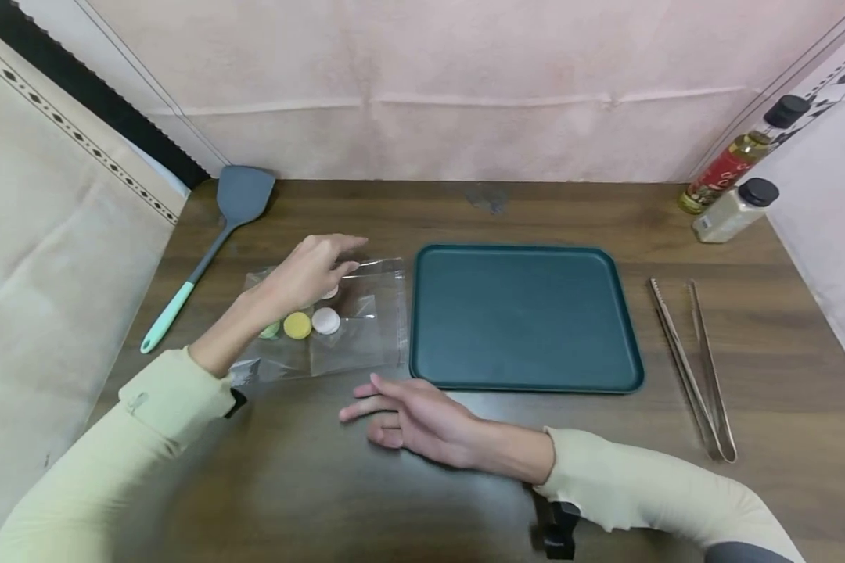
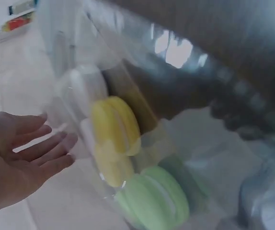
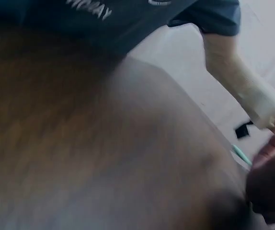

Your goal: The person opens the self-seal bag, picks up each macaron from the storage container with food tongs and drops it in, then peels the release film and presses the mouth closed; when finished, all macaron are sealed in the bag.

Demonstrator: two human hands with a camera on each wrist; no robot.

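My left hand is over a clear plastic bag on the table, its fingers extended and nothing held. Inside the bag lie macarons: a yellow one, a white one and a green one partly hidden by my wrist. The left wrist view shows the yellow macaron and green macaron through the plastic, beside relaxed, spread fingers. My right hand, palm turned sideways with loosely bent fingers, hovers near the front left corner of a dark teal tray and holds nothing.
Metal tongs lie right of the tray. At the back right stand an oil bottle and a black-capped jar. A grey spatula with a mint handle lies at the left. Pale cloth hangs behind the table.
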